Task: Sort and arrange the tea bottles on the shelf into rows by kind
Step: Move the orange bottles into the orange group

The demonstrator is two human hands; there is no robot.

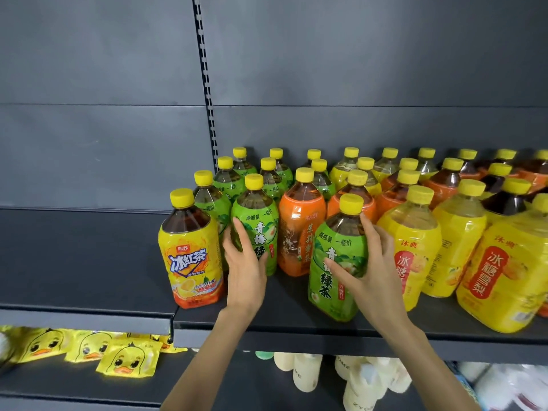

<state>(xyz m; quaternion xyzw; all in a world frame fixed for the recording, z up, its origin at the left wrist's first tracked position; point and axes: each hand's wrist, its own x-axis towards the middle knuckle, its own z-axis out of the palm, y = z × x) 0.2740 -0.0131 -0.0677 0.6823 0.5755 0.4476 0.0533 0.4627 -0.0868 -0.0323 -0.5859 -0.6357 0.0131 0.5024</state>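
Note:
Yellow-capped tea bottles crowd a dark shelf (284,317). My left hand (244,271) grips a green-label bottle (259,223) at the front of the green rows. My right hand (367,271) holds another green-label bottle (336,262), tilted slightly, standing near the shelf's front edge. An iced black tea bottle with a yellow and orange label (191,250) stands alone at the front left. An orange-label bottle (299,229) stands between the two green ones. Yellow-label pear drink bottles (415,247) fill the front right.
More green bottles (226,179) stand behind at left, orange-label ones (444,182) at back right. The shelf left of the upright (207,84) holds nothing. Below lie yellow duck packets (127,358) and pale bottles (307,373).

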